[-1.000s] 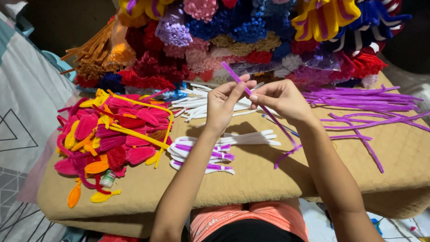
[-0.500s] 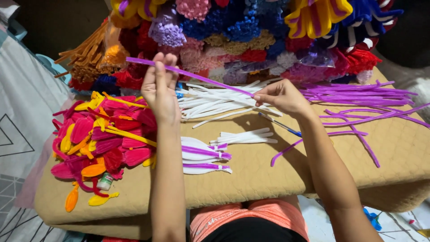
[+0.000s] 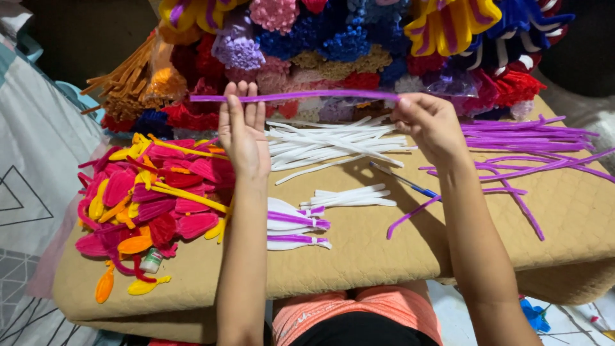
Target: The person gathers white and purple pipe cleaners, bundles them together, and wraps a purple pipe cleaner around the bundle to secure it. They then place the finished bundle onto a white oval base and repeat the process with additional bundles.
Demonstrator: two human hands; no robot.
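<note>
Surface: cardboard sheet (image 3: 384, 256) over the lap.
Near edge: white-and-purple petals (image 3: 296, 224).
Left edge: pink and yellow petal heap (image 3: 154, 198).
Held thing: purple pipe cleaner (image 3: 301, 96), stretched level above the far edge.
Left hand (image 3: 243, 131): fingers straight, stem pressed against fingertips.
Right hand (image 3: 430, 122): fingers pinched shut on stem's end.
Risk: the loosely held left end may slip and spring free.

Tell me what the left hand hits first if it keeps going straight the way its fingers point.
Probably the heap of pipe-cleaner flowers behind the board: the left hand, flat against the purple pipe cleaner, points up and away toward them. Depth is unclear from this view.
</note>
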